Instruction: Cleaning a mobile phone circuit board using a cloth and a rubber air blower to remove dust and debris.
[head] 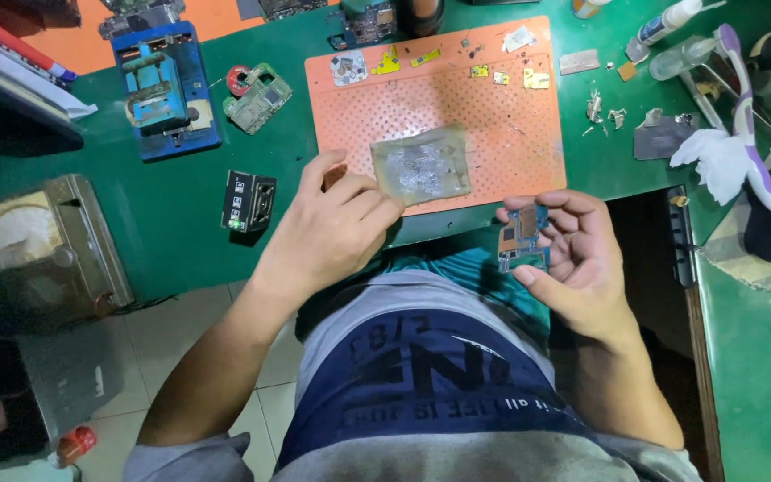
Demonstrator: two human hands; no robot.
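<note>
Small electronics repair bench, workshop setting. Green work surface (180, 214) with an orange perforated silicone mat (493, 116) strewn with tiny yellow and metal shield parts. Blue metal board-holding jig (164, 89) at left, a bare green circuit board (259, 98) beside it, clear plastic squeeze bottles (671, 40) at right. Tiled floor below.

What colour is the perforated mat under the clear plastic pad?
Orange mat, dotted with small holes, seen in the head view.
</note>
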